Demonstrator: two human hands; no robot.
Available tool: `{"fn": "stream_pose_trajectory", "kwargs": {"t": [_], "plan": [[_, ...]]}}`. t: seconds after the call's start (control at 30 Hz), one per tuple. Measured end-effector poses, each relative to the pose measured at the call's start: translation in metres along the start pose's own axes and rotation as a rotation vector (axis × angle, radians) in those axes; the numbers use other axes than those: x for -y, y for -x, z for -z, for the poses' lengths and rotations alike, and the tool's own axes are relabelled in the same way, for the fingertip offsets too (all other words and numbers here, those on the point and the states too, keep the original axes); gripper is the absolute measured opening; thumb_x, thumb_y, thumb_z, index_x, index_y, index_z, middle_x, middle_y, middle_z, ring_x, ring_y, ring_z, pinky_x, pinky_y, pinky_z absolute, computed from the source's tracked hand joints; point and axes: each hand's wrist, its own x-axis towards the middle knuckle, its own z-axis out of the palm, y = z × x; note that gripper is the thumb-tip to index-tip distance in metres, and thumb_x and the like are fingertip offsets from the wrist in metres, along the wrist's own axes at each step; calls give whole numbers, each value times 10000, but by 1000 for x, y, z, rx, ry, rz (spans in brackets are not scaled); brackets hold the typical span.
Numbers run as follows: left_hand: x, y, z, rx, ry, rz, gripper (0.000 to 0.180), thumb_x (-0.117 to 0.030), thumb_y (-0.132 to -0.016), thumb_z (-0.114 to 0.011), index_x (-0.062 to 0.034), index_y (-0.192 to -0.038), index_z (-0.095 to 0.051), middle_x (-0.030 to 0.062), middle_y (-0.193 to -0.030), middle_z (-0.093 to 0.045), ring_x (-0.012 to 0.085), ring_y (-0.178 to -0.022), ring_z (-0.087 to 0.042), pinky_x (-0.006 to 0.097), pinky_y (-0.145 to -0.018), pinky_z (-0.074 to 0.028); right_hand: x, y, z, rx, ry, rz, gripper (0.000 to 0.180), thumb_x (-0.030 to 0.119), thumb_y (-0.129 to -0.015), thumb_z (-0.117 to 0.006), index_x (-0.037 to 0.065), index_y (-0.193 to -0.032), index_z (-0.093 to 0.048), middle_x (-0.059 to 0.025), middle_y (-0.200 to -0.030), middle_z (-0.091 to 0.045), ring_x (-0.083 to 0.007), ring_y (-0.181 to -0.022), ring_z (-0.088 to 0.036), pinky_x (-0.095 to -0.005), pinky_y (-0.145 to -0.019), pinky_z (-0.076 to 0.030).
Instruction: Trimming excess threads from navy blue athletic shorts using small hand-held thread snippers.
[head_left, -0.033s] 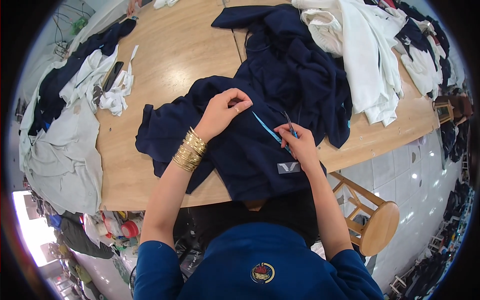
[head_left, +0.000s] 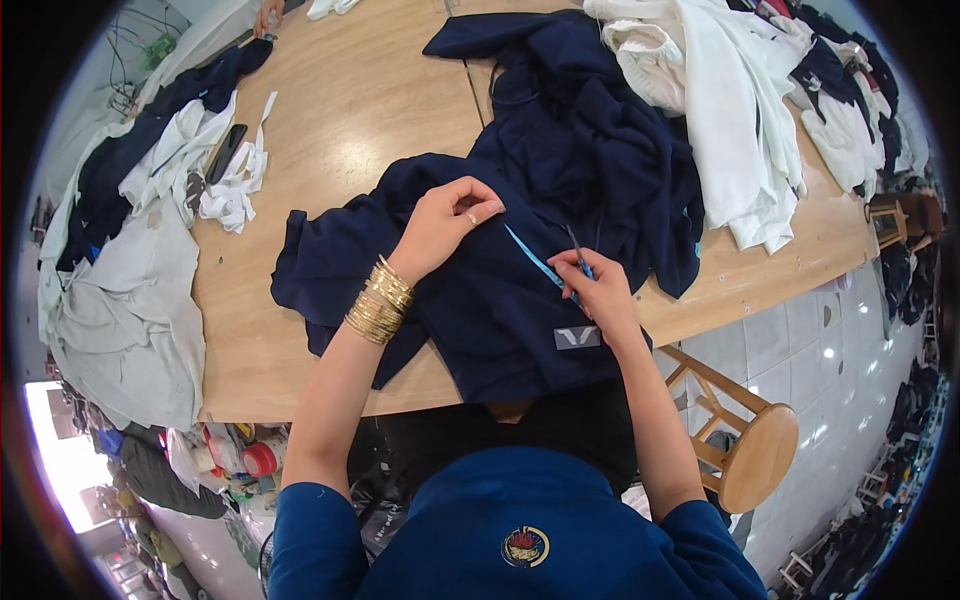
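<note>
Left hand [head_left: 440,225]: fingers curled, pinching a fold of the navy garment [head_left: 480,300]; gold bangles [head_left: 378,300] on the wrist.
Right hand [head_left: 592,290]: closed round small snips [head_left: 578,250], tip pointing up and away from the wrist.
Garment: spread flat on the table [head_left: 340,110], under both hands, hanging over the near edge.
Light blue strip [head_left: 530,255]: on the garment, running slantwise between the two hands, from just below the left fingertips to the right fingers.
Grey label [head_left: 577,338]: sewn on the garment, just below the right hand.
Navy pile [head_left: 590,130]: beyond the hands, touching the garment.
White clothes [head_left: 720,110]: beyond and right of the right hand.
White and grey cloths [head_left: 140,260]: well left of the left hand, draped over the table edge.
Dark phone [head_left: 226,152]: among the cloths, far left.
Stool [head_left: 745,450]: on the tiled floor, below and right of the right forearm.
</note>
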Motion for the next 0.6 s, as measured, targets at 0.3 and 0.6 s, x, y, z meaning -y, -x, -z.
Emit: {"fn": "stream_pose_trajectory", "kwargs": {"t": [0.3,0.6], "plan": [[2,-2,1,-85,260,32,136,-104,-844,-602,26,-880,-614,74,-812,-660,116,-780,-634,217,-733,-484,33,5,-32,-286,743,505,294,336,-840,-585,51,-908,-562,-86,-724,-618,-245,-668,-603,-343,-585,-459],[-2,-4,0,-70,223,11,140,-98,-839,-601,36,-881,-612,83,-813,-661,126,-790,-640,234,-739,-494,24,-15,-48,-359,873,573,266,326,-854,-562,60,-859,-562,-84,-698,-596,-255,-648,-590,-342,-550,-437]]}}
